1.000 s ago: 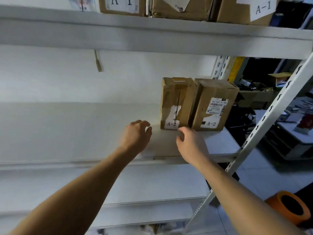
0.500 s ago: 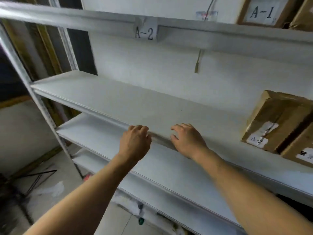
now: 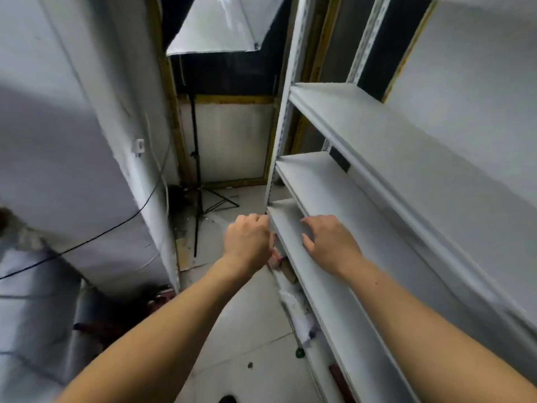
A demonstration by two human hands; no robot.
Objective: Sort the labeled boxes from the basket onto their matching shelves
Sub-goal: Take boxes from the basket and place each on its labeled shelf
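Head view, looking down along the left end of a white metal rack (image 3: 406, 175). Three shelf boards show, stepped one below another, their front edges running from upper left to lower right; the visible boards are bare. No label, brand or other writing can be read anywhere in this view, and neither the labeled boxes nor the basket appear in it.

Left hand (image 3: 247, 239): held in the air just off the near corner of the lowest visible board, fingers curled loosely inward, holding nothing. Right hand (image 3: 331, 242): fingers spread and slightly bent above that board's front edge, holding nothing; whether the fingertips touch the board cannot be told. Both forearms reach in from the bottom of the view.

Under the lowest board, small items lie blurred: something red and a crumpled white piece among them.

Left of the rack, an open strip of pale floor (image 3: 247, 315) runs back to a light stand (image 3: 197, 181) carrying a white softbox (image 3: 223, 24). A white wall (image 3: 72, 126) closes the left side, with a black cable (image 3: 116, 225) draped along it.
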